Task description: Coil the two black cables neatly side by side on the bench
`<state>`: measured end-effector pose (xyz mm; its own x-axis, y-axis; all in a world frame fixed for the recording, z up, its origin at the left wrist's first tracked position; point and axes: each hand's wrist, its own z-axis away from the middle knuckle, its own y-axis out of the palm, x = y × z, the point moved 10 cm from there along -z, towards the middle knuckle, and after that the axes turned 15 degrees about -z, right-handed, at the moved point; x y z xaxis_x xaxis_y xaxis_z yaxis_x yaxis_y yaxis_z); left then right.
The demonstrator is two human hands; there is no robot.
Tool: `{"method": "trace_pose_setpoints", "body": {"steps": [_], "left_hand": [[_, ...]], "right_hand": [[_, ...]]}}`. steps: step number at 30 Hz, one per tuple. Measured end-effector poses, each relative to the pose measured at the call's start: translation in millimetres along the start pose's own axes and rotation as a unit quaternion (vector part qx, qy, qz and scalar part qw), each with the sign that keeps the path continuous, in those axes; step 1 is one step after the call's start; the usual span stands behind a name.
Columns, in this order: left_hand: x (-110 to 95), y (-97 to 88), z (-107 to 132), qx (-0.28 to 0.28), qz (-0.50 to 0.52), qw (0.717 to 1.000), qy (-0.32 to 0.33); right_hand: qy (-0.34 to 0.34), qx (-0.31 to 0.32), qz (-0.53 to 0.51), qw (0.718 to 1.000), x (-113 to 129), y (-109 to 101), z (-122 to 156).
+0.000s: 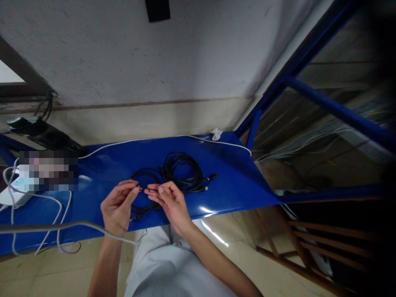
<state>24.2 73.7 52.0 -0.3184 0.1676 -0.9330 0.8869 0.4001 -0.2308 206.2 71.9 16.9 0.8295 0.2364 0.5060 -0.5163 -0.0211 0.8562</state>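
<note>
— What's going on at the blue bench (pixel 235 181) from where you stand?

— The person has both hands over its near edge. The left hand (pixel 117 206) and the right hand (pixel 168 202) meet fingertip to fingertip, each pinching a bit of the thin black cable (pixel 145 177) between thumb and fingers

— So both are closed on it?

— Yes, a light pinch on each side, with the small loop of that cable lying on the bench just behind the fingers. The light is dim, so I think it's a single strand they hold, but I can't swear to it

— Anything else on the bench?

— A bigger coil of black cable (pixel 182 169) sits just beyond the right hand, touching the small loop, its plug ends (pixel 210 178) pointing to the right. A white cord (pixel 136 141) runs along the far edge up to a small white knot (pixel 216 133) at the back corner

— And to the left?

— More white wires (pixel 58 206) loop over the bench end, and a grey cable (pixel 62 225) crosses in front of the left wrist. Blue frame bars (pixel 334 109) rise on the right against the wall
</note>
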Motion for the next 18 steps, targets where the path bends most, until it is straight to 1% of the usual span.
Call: {"method": "trace_pose_setpoints", "body": {"steps": [2,5,7,9,12,18], "left_hand": [[-8.1,2.3,2.8,0.011,-0.016,1.0,0.016],[-23.4,13.9,2.9,0.063,-0.071,0.994,0.047],[-35.8,23.7,3.3,0.103,-0.126,0.983,0.083],[-49.5,31.0,5.4,0.124,-0.172,0.968,0.135],[-62.4,38.2,11.4,0.136,-0.206,0.947,0.204],[-69.9,45.9,21.9,0.125,-0.243,0.912,0.307]], "right_hand": [[0.002,-0.028,-0.022,0.999,3.2,-1.8,0.4],[0.008,-0.049,-0.022,0.999,4.1,-5.7,-0.2],[0.01,-0.057,-0.013,0.998,3.2,-8.3,-0.1],[0.007,-0.062,-0.004,0.998,2.8,-10.2,0.2],[0.004,-0.076,0.001,0.997,2.9,-12.9,0.1],[-0.001,-0.108,-0.049,0.993,4.0,-14.7,-5.0]]}}
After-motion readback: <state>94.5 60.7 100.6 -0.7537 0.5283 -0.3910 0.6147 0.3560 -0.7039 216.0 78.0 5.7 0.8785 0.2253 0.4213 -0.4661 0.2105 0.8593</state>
